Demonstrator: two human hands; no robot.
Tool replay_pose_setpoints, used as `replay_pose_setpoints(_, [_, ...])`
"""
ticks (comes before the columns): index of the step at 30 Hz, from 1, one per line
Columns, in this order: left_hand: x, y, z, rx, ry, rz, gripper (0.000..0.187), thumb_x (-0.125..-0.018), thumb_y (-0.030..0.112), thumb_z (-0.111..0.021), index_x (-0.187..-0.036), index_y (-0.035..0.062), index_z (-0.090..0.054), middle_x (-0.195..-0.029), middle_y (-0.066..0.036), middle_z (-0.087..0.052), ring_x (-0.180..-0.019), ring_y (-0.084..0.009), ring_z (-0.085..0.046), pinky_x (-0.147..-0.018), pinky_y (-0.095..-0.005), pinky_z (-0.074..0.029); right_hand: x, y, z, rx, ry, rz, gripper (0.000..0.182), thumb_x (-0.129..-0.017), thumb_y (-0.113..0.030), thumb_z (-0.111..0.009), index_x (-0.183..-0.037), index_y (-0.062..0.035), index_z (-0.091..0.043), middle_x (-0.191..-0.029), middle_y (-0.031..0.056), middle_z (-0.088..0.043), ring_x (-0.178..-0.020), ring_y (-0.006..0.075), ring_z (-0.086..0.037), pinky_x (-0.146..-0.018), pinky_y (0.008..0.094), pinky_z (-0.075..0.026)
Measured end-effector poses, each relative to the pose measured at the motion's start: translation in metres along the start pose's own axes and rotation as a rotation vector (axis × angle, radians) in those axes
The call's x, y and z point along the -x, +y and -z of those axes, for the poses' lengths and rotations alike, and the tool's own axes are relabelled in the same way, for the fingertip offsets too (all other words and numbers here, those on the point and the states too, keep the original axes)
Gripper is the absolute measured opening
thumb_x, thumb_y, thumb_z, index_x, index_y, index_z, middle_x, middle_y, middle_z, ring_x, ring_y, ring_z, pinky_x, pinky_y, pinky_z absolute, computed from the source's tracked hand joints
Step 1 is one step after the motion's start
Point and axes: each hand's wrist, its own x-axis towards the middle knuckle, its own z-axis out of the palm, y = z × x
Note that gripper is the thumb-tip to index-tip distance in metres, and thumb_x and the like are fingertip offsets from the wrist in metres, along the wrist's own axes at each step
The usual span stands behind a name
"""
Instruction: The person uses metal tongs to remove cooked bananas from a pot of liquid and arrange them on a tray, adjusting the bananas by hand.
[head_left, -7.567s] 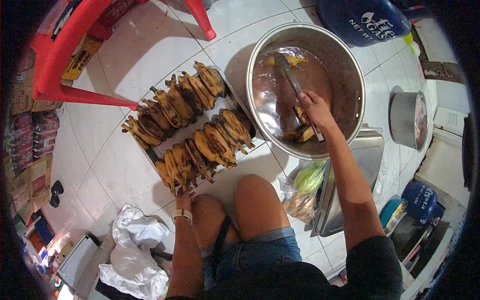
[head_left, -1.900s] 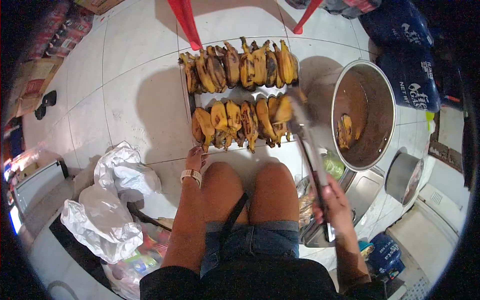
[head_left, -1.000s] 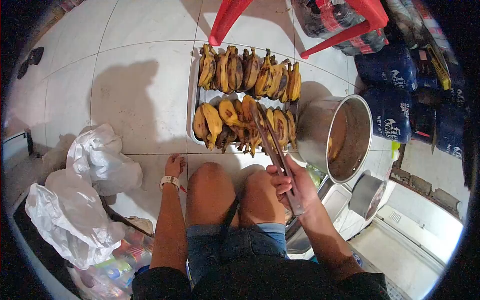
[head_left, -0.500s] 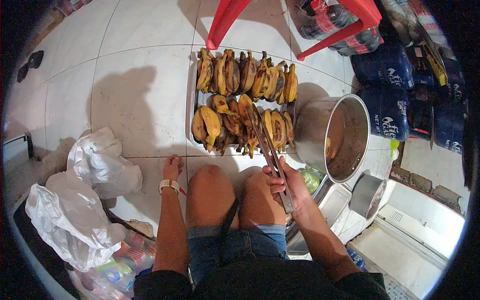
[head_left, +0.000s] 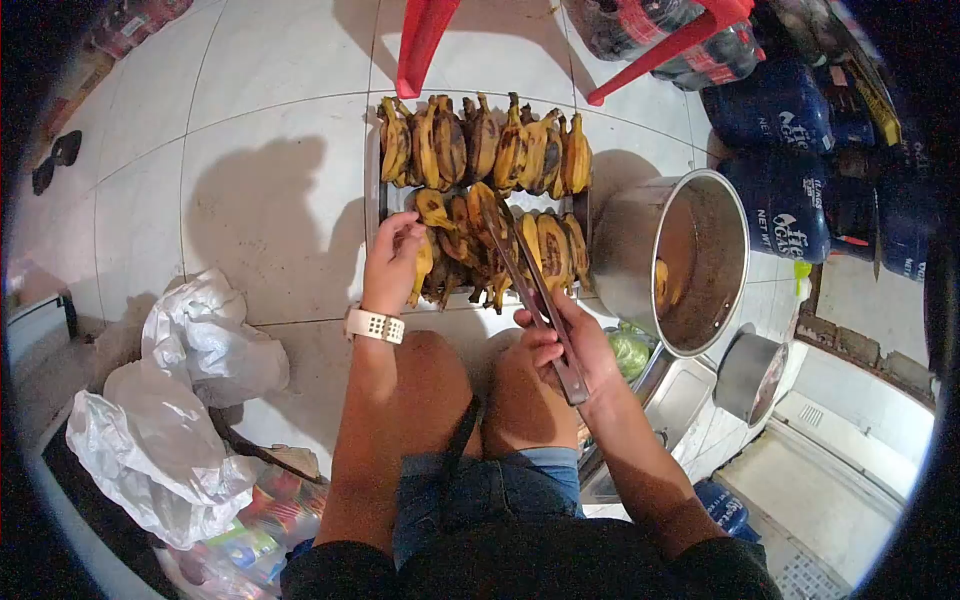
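Observation:
My right hand (head_left: 572, 345) is wrapped around metal tongs (head_left: 545, 305). The tongs' tips reach a yellow-brown banana (head_left: 484, 210) in the nearer row, resting against or around it. At the left end of that row is my left hand (head_left: 393, 262), wearing a pale watch, fingers loosely bent and apart. Its fingertips come right up to a short yellow banana (head_left: 432, 208) and partly cover the bananas below. Behind lies a second row of ripe, dark-spotted bananas (head_left: 482, 145). Both rows sit on a metal tray (head_left: 374, 190) on the tiled floor.
A large metal pot (head_left: 630, 250) stands tilted in view to the right, with a few yellow pieces inside. Beyond it are blue gas canisters (head_left: 780, 205) and a smaller pot (head_left: 750, 378). White plastic bags (head_left: 165, 430) lie left; red stool legs (head_left: 425, 45) stand behind the tray.
My left hand has risen from beside my knee to the left end of the nearer banana row. The right hand keeps the tongs at the same banana; the view has shifted slightly.

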Motion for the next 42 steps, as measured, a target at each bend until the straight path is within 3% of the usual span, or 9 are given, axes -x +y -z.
replay_pose_setpoints(5, [0.004,-0.005,-0.014,0.088,0.0,0.006,0.019,-0.08,0.01,-0.047,-0.097,0.0035,-0.047,-0.083,-0.005,-0.053,-0.078,-0.0126,-0.051,-0.071,-0.0223,-0.04,-0.023,-0.021,-0.006,0.107,-0.011,-0.009,0.025,-0.084,-0.024,-0.039,-0.091,0.0004,-0.043,-0.075,0.0084,-0.044,-0.051,0.0065,-0.037,-0.033,0.0133,-0.034])
replay_pose_setpoints(6, [0.007,-0.009,-0.012,0.079,-0.001,0.009,0.019,-0.08,0.01,-0.047,-0.097,0.0035,-0.047,-0.083,-0.005,-0.053,-0.078,-0.0126,-0.051,-0.071,-0.0223,-0.04,-0.026,-0.025,-0.006,0.101,-0.017,0.004,0.018,-0.083,-0.02,-0.041,-0.087,-0.0027,-0.041,-0.073,0.0073,-0.046,-0.049,0.008,-0.039,-0.032,0.0146,-0.034])
replay_pose_setpoints(12, [0.003,-0.029,-0.004,-0.207,0.036,0.018,0.019,-0.078,0.012,-0.05,-0.096,0.0041,-0.048,-0.081,-0.005,-0.055,-0.078,-0.0138,-0.053,-0.069,-0.0233,-0.041,-0.033,-0.028,0.003,0.097,-0.026,-0.002,0.016,-0.083,-0.021,-0.039,-0.09,-0.0063,-0.041,-0.073,0.0071,-0.048,-0.049,0.0086,-0.039,-0.033,0.0151,-0.031])
replay_pose_setpoints(15, [-0.015,-0.019,-0.014,-0.494,-0.021,-0.07,0.026,-0.073,0.013,-0.055,-0.098,0.0067,-0.049,-0.091,-0.009,-0.053,-0.085,-0.0197,-0.051,-0.073,-0.0284,-0.04,-0.032,-0.028,0.01,0.083,-0.031,-0.019,0.016,-0.083,-0.022,-0.039,-0.092,-0.0084,-0.042,-0.075,0.0073,-0.049,-0.048,0.0087,-0.039,-0.033,0.0149,-0.031])
replay_pose_setpoints(17, [-0.025,-0.006,-0.026,-1.048,-0.126,-0.254,0.035,-0.068,0.014,-0.058,-0.101,0.0105,-0.049,-0.102,-0.011,-0.048,-0.094,-0.0261,-0.045,-0.078,-0.0331,-0.037,-0.029,-0.027,0.01,0.087,-0.033,-0.007,0.02,-0.084,-0.023,-0.039,-0.096,-0.0072,-0.041,-0.076,0.0078,-0.049,-0.049,0.008,-0.039,-0.033,0.0144,-0.031])
replay_pose_setpoints(18, [-0.027,-0.006,-0.031,-1.102,-0.196,-0.279,0.044,-0.062,0.014,-0.063,-0.103,0.0091,-0.047,-0.102,-0.014,-0.045,-0.095,-0.0314,-0.041,-0.082,-0.0369,-0.034,-0.027,-0.028,0.01,0.098,-0.033,0.004,0.024,-0.084,-0.024,-0.039,-0.1,-0.006,-0.041,-0.078,0.0082,-0.049,-0.049,0.0073,-0.039,-0.032,0.014,-0.032])
replay_pose_setpoints(25, [-0.033,-0.008,-0.049,-1.133,-0.298,-0.337,0.038,-0.062,0.017,-0.064,-0.097,0.0093,-0.051,-0.096,-0.012,-0.046,-0.089,-0.0306,-0.044,-0.078,-0.0363,-0.036,-0.02,-0.031,0.017,0.276,-0.006,0.027,0.025,-0.086,-0.029,-0.032,-0.099,-0.0103,-0.041,-0.077,0.0077,-0.051,-0.046,0.01,-0.039,-0.033,0.0164,-0.031])
replay_pose_setpoints(30, [-0.029,-0.01,-0.046,-1.164,-0.359,-0.402,0.032,-0.065,0.015,-0.061,-0.095,0.0095,-0.052,-0.097,-0.011,-0.046,-0.089,-0.03,-0.044,-0.074,-0.0367,-0.04,-0.014,-0.028,0.023,0.254,0.029,0.021,0.031,-0.086,-0.031,-0.028,-0.108,-0.0114,-0.038,-0.08,0.0088,-0.05,-0.045,0.0079,-0.036,-0.033,0.0163,-0.029])
replay_pose_setpoints(42, [-0.032,-0.007,-0.037,-1.112,-0.438,-0.436,0.032,-0.065,0.007,-0.059,-0.096,0.0087,-0.052,-0.097,-0.01,-0.047,-0.092,-0.0288,-0.043,-0.074,-0.0358,-0.042,-0.006,-0.019,0.04,0.23,-0.048,0.056,0.032,-0.086,-0.035,-0.03,-0.102,-0.0086,-0.038,-0.071,0.0028,-0.043,-0.044,0.0061,-0.033,-0.033,0.0165,-0.029])
